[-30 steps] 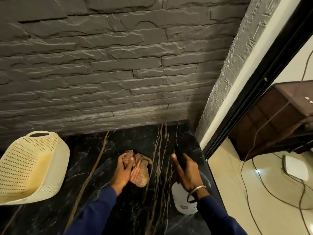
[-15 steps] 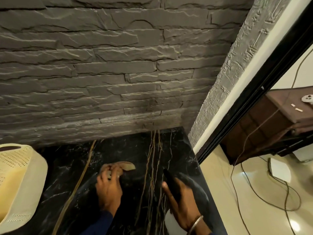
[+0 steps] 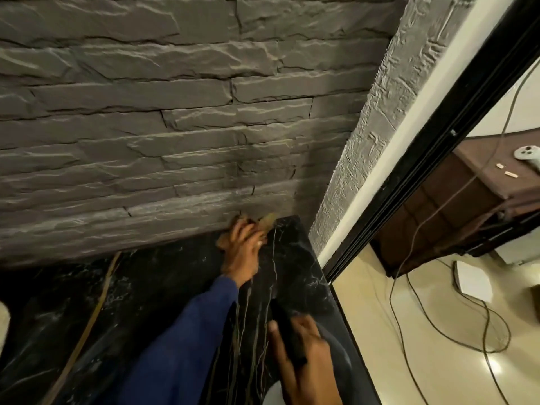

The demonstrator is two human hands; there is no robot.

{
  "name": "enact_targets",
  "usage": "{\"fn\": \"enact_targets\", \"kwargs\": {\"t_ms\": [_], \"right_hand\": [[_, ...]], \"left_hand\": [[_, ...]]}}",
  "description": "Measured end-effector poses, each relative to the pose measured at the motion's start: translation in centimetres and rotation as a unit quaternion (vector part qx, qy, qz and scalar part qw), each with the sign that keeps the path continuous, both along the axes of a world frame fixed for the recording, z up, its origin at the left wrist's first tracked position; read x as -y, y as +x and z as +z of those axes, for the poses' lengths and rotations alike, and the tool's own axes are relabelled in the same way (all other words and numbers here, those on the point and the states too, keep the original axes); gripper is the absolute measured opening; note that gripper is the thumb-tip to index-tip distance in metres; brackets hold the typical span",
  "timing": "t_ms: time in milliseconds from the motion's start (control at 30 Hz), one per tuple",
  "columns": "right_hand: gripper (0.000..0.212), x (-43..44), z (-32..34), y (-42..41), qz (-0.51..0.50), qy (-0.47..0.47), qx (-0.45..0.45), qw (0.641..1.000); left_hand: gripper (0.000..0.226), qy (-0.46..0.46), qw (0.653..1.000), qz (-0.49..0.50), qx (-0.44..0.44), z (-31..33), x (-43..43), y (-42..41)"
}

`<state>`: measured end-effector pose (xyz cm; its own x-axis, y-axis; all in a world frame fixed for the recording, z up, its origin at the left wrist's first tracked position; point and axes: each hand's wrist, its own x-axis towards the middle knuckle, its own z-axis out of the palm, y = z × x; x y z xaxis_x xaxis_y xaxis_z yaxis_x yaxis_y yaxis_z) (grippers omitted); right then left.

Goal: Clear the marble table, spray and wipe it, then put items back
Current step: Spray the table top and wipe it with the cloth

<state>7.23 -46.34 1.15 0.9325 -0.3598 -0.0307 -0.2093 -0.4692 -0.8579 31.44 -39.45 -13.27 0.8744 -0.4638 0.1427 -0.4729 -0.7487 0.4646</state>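
Note:
The black marble table (image 3: 152, 293) with gold veins runs along the grey stone wall. My left hand (image 3: 242, 247) is stretched to the far right corner by the wall and presses a checked wiping cloth (image 3: 267, 221) flat on the marble; most of the cloth is under the hand. My right hand (image 3: 304, 355) is near the table's right front edge, closed around the black trigger head of a spray bottle (image 3: 287, 331). The bottle's white body (image 3: 273, 393) shows only at the bottom edge.
The stone wall (image 3: 175, 141) bounds the table at the back, a textured pillar (image 3: 371, 135) at the right corner. A cream basket's rim (image 3: 3, 317) peeks in at the left edge. On the floor to the right lie cables (image 3: 432, 325), a white box (image 3: 473, 280) and a brown cabinet (image 3: 455, 206).
My left hand slid the cloth away from me, from mid-table to the far right corner at the wall. The view swung right, so the basket has almost left the frame. The right hand kept the bottle.

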Motion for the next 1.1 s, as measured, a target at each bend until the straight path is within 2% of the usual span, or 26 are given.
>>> {"fn": "enact_targets", "kwargs": {"t_ms": [100,200,267,300,333,433,500,567,600,667,700,767,867,933,1000,1033,1100], "right_hand": [[0.043,1.9,-0.1,-0.3,-0.061,-0.029,0.002,0.998],[0.033,3.1,1.1,-0.3,-0.107,0.014,-0.043,0.993],[0.054,3.2,1.8,-0.1,-0.112,0.026,-0.079,0.990],[0.065,3.2,1.7,-0.1,-0.109,0.017,-0.074,0.991],[0.067,3.1,1.5,-0.3,-0.099,0.002,-0.049,0.994],[0.045,2.4,0.4,-1.0,-0.055,-0.033,-0.016,0.998],[0.032,1.3,0.4,-1.4,-0.042,-0.018,-0.024,0.999],[0.020,0.1,1.0,-1.5,-0.025,-0.001,-0.028,0.999],[0.027,-0.5,1.2,-1.5,-0.011,0.004,-0.027,1.000],[0.056,-1.5,1.1,-1.8,0.016,0.003,-0.022,1.000],[0.067,-1.8,0.8,-1.9,0.019,0.004,-0.022,1.000],[0.075,-2.1,0.4,-2.3,0.012,0.001,-0.026,1.000],[0.068,-2.1,0.1,-3.3,-0.004,-0.018,-0.025,1.000],[0.074,-2.2,-0.1,-4.0,-0.016,-0.030,-0.034,0.999],[0.081,-2.3,-0.5,-4.7,-0.024,-0.049,-0.035,0.998],[0.076,-2.2,-0.5,-4.9,-0.019,-0.059,-0.036,0.997],[0.047,-2.6,-0.8,-5.5,-0.015,-0.066,-0.030,0.997]], "left_hand": [[0.042,-0.014,0.994,-0.105,-0.006,0.5,6.6,-2.2],[0.042,0.034,0.954,-0.295,0.039,0.2,10.4,-5.5],[0.040,0.051,0.942,-0.328,0.057,-0.5,10.5,-5.7],[0.042,0.050,0.950,-0.301,0.060,-0.7,10.0,-5.2],[0.045,0.046,0.964,-0.254,0.058,-1.3,9.1,-4.3],[0.068,0.024,0.999,-0.022,0.032,-1.4,3.6,-1.8],[0.083,0.060,0.986,0.154,0.020,-1.0,-2.3,-1.5],[0.085,0.067,0.955,0.290,0.006,-0.6,-8.3,-2.2],[0.084,0.075,0.941,0.331,-0.007,-0.5,-10.4,-2.8],[0.079,0.099,0.927,0.361,-0.039,-0.3,-12.1,-4.6],[0.075,0.098,0.929,0.353,-0.043,-0.2,-11.5,-5.5],[0.067,0.089,0.952,0.290,-0.028,0.2,-9.0,-7.8],[0.059,0.013,0.997,0.079,0.012,2.1,-3.9,-12.0],[0.051,-0.061,0.997,-0.044,-0.013,3.9,-1.7,-14.9],[0.048,-0.036,0.986,-0.147,-0.063,4.1,-1.3,-16.5],[0.047,-0.010,0.982,-0.181,-0.046,3.2,-1.6,-16.4],[0.044,0.007,0.979,-0.203,-0.035,0.7,-3.6,-16.0]]}}
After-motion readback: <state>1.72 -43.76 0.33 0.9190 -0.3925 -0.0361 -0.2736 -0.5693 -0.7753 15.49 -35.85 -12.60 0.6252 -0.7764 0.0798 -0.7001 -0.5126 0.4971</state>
